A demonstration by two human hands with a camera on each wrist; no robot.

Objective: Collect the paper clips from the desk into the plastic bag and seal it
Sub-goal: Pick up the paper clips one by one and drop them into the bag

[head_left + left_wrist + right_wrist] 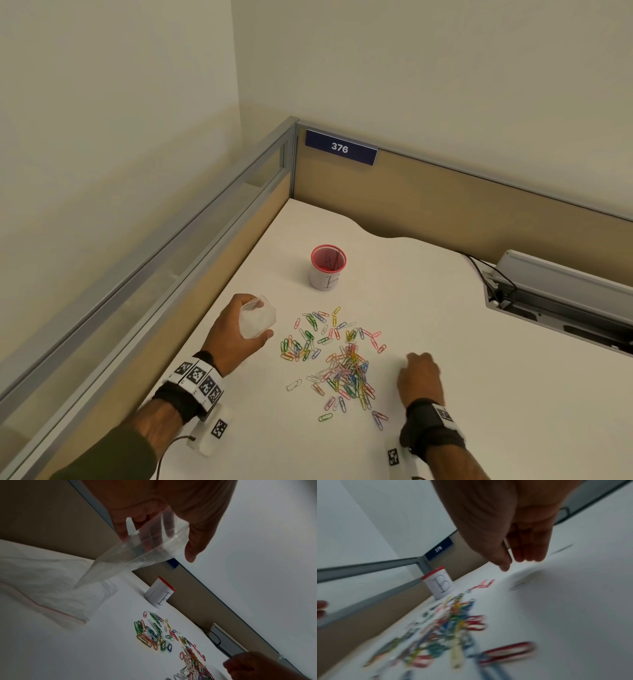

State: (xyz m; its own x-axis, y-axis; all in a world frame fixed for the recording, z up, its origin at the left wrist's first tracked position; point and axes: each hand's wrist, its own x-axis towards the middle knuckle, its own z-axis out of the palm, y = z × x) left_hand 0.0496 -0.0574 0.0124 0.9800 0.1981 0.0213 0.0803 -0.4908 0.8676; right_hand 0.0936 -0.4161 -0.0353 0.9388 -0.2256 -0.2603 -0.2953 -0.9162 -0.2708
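Looking from the head: the left hand gripped the plastic bag above the desk, just left of the paper clips, which lay scattered in front of a red-rimmed cup.
Right hand, head view: the right hand hovered near the right edge of the pile, knuckles up; whether it held anything could not be told from here.
Left wrist view: fingers and thumb pinched the bag's clear film near one end; a bag with a red zip line lay close to the lens. Thin, limp, probably slippery, so best held at the mouth edge.
Right wrist view: blurred; the fingers hung together, loosely bent, holding nothing I could see.
Clips' handling: light, stiff and slick, likely tangling; a pinch or scoop at the dense heap should suit.
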